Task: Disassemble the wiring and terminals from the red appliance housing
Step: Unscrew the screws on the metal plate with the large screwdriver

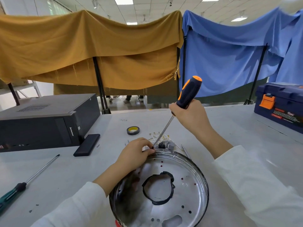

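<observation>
Fingers of left hand point(136, 153) pinch sth small at far rim of housing point(164, 187), right hand point(191, 115) curled round screwdriver point(180, 104) w/ tip there; loose terminals point(169, 145) already out behind it, so prob. midway, tho rim wiring's hard to see.

Bright, even light falls from the ceiling panels point(122, 0) overhead — cool white, with no hard shadows on the pale surface point(229, 128), only soft dark patches close under things. The shiny metal plate point(188, 177) throws back pale glare along its rim and middle. The wide-angle lens bends straight lines — the cloth-draped frames bow and the corners stretch. The right sleeve point(255, 185) and the plate's left side are smeared with motion blur; the centre is sharp.
</observation>
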`<state>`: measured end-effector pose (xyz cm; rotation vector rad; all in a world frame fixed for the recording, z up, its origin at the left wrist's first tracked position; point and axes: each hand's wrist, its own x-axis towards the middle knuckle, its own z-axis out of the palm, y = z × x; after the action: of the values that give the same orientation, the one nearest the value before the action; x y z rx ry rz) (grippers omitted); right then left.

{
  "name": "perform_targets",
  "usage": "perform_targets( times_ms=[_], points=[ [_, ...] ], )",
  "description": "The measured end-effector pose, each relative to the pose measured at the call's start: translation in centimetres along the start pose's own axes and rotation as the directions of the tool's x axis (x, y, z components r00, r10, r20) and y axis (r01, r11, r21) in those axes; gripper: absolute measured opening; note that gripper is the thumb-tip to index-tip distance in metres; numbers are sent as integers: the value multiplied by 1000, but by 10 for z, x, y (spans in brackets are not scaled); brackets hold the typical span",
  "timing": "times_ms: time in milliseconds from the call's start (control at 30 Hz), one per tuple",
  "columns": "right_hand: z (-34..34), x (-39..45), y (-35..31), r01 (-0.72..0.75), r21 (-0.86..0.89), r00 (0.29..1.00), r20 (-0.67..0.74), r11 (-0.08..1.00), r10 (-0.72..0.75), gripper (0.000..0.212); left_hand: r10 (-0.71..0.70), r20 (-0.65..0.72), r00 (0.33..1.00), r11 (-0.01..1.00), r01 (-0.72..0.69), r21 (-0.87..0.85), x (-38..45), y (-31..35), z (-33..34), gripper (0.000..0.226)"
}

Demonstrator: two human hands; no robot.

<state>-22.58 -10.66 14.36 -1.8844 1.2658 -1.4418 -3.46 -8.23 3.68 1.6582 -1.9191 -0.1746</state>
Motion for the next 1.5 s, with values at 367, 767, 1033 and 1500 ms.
perform_targets(
  times_ms=[367,767,1033,1500],
  points=[
    [-8,-15,3,-140,351,958,285,926,37,15,-212,-119,970,965,189,-181,-19,-33,-26,16],
    [55,-24,64,219,-164,767,638,962,-65,27,-372,-125,920,925,355,-139,-10,-92,-15,6],
    [75,-27,96,279,-293,718,696,914,4,27,-365,-48,930,911,368,186,45,-119,16,22],
    [73,-28,96,254,-270,698,716,929,17,37,-357,138,924,709,172,684,93,-108,12,21]
  ],
)
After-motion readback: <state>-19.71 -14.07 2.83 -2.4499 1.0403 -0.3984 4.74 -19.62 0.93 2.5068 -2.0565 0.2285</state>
